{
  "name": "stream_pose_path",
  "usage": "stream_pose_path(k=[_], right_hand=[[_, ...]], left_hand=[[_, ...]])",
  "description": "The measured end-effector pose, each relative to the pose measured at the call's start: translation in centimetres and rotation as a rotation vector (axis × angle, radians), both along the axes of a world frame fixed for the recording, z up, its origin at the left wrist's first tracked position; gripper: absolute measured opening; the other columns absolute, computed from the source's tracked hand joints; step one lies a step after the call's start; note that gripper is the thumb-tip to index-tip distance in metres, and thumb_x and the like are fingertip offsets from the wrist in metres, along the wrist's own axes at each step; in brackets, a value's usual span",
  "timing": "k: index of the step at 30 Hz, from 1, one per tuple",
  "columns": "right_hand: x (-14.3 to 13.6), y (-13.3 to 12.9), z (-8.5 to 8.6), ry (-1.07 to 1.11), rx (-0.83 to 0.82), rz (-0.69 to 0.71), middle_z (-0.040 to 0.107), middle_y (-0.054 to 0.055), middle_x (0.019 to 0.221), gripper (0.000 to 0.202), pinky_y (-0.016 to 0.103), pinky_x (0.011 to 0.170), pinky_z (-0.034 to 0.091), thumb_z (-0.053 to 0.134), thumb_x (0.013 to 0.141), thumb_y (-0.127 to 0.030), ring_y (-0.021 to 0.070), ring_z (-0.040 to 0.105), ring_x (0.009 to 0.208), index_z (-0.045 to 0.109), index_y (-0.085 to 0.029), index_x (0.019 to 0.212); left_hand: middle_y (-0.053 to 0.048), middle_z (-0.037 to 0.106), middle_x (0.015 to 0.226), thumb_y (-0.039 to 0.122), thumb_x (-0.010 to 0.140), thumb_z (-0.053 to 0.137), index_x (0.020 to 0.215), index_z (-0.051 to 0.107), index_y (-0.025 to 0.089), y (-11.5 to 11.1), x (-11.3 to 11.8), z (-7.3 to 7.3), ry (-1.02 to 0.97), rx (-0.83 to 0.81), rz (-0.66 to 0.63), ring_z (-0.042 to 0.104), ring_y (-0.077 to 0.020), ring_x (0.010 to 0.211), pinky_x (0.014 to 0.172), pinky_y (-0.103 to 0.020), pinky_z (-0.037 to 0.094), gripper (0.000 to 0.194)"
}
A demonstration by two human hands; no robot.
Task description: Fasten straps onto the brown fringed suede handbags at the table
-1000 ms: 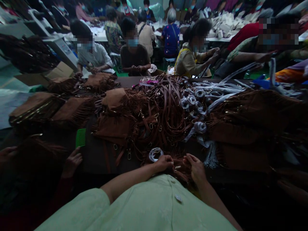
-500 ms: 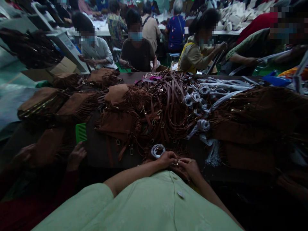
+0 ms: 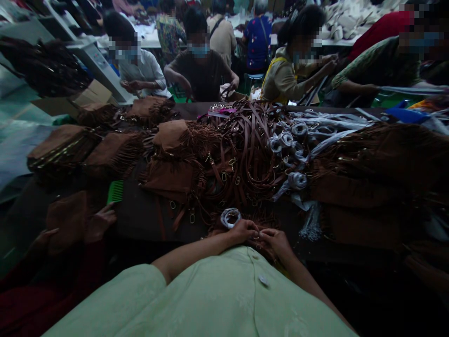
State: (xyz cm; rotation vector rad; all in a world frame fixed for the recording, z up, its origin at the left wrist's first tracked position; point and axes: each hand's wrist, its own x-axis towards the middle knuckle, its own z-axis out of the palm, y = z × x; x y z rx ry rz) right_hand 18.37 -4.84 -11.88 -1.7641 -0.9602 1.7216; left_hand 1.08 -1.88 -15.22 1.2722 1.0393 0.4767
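From the wearer's head, the single camera faces forward and down, the left hand [image 3: 242, 230] and right hand [image 3: 278, 241] near below, the table [image 3: 136, 219] extending beyond their grip.

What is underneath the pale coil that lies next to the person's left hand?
Brown fringed material shows beside the pale coil, near the left hand, and seems to run beneath it. Whatever lies directly under the coil is covered and cannot be seen.

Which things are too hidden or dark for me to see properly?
In the head view:
- Whatever is between the left hand and right hand: tiny, dim, and partly covered by them.
- The brown fringed thing there: the hands and green shirt hide part.
- The brown pile: cut off by the right edge.
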Motion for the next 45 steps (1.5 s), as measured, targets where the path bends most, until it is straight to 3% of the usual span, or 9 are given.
stream_pose_path(k=[7, 15, 19, 28, 31, 36, 39, 42, 45], right_hand=[[0.1, 0.0, -0.5, -0.062, 0.021, 0.053, 0.068, 0.005, 0.064, 0.030, 0.026, 0.054, 0.046, 0.070, 0.056, -0.038, 0.0168, 0.060, 0.057, 0.071, -0.012, 0.071], [0.6, -0.1, -0.3, -0.270, 0.257, 0.303, 0.071, 0.007, 0.084, 0.030, 0.028, 0.068, 0.047, 0.057, 0.070, -0.040, 0.0202, 0.063, 0.076, 0.073, -0.017, 0.078], [0.4, -0.4, 0.4, -0.341, 0.307, 0.377, 0.071, 0.006, 0.080, 0.032, 0.027, 0.067, 0.045, 0.051, 0.075, -0.040, 0.0190, 0.062, 0.073, 0.073, -0.017, 0.078], [-0.3, -1.3, 0.4, -0.326, 0.293, 0.429, 0.068, 0.002, 0.067, 0.026, 0.024, 0.061, 0.040, 0.051, 0.073, -0.033, 0.0160, 0.058, 0.066, 0.072, -0.017, 0.069], [-0.3, -1.4, 0.6, -0.294, 0.293, 0.460, 0.068, 0.001, 0.067, 0.026, 0.024, 0.063, 0.041, 0.051, 0.073, -0.031, 0.0163, 0.059, 0.066, 0.072, -0.018, 0.069], [-0.3, -1.6, 1.1, -0.328, 0.314, 0.430, 0.071, 0.003, 0.078, 0.029, 0.027, 0.070, 0.043, 0.050, 0.076, -0.036, 0.0190, 0.061, 0.073, 0.073, -0.019, 0.077], [-0.4, -1.7, 1.0, -0.397, 0.338, 0.375, 0.071, 0.005, 0.085, 0.031, 0.029, 0.074, 0.044, 0.048, 0.078, -0.038, 0.0204, 0.062, 0.080, 0.072, -0.020, 0.083], [-0.7, -1.6, 0.8, -0.445, 0.349, 0.395, 0.070, 0.006, 0.087, 0.029, 0.030, 0.077, 0.044, 0.048, 0.079, -0.037, 0.0206, 0.062, 0.082, 0.071, -0.020, 0.084], [-1.4, -1.2, 0.9, -0.522, 0.429, 0.436, 0.068, 0.007, 0.093, 0.026, 0.031, 0.082, 0.045, 0.049, 0.079, -0.032, 0.0199, 0.061, 0.088, 0.069, -0.020, 0.090]], left_hand=[[-0.001, 0.065, 0.077, 0.023, 0.069, 0.062, 0.083, 0.067, 0.012, -0.1, -0.2, 0.9, 0.038, 0.050, -0.031, 0.057, -0.0111, 0.070, 0.064, -0.020, 0.042, 0.019], [-0.001, 0.063, 0.078, 0.023, 0.068, 0.066, 0.086, 0.064, 0.012, -0.1, -0.2, 1.1, 0.058, 0.109, -0.042, 0.055, -0.0105, 0.071, 0.062, -0.019, 0.040, 0.021], [0.001, 0.063, 0.076, 0.021, 0.065, 0.067, 0.083, 0.064, 0.013, -0.4, -0.2, 0.6, 0.036, 0.120, -0.038, 0.054, -0.0097, 0.069, 0.061, -0.018, 0.039, 0.020], [0.002, 0.059, 0.063, 0.013, 0.055, 0.065, 0.072, 0.063, 0.011, -1.3, 0.3, -0.8, -0.044, -0.099, -0.001, 0.050, -0.0077, 0.054, 0.052, -0.018, 0.039, 0.018], [0.002, 0.059, 0.062, 0.013, 0.055, 0.066, 0.072, 0.063, 0.011, -1.4, 0.5, -0.6, -0.023, -0.102, -0.029, 0.050, -0.0084, 0.054, 0.052, -0.019, 0.039, 0.018], [0.000, 0.064, 0.077, 0.021, 0.069, 0.062, 0.083, 0.065, 0.014, 0.0, -1.5, 1.3, 0.178, 0.091, -0.169, 0.056, -0.0122, 0.070, 0.064, -0.022, 0.042, 0.016], [-0.005, 0.064, 0.090, 0.026, 0.079, 0.054, 0.091, 0.064, 0.016, 0.9, -4.8, 2.7, 0.452, 0.375, -0.164, 0.056, -0.0168, 0.089, 0.083, -0.030, 0.041, 0.018], [-0.009, 0.058, 0.114, 0.036, 0.073, 0.064, 0.097, 0.065, 0.017, 1.1, -7.9, 3.1, 0.594, 0.657, -0.267, 0.044, -0.0239, 0.113, 0.104, -0.040, 0.026, 0.030], [-0.009, 0.047, 0.132, 0.041, 0.070, 0.068, 0.103, 0.064, 0.019, 0.9, -8.8, 3.1, 0.648, 0.758, -0.359, 0.032, -0.0267, 0.126, 0.111, -0.043, 0.011, 0.040]])
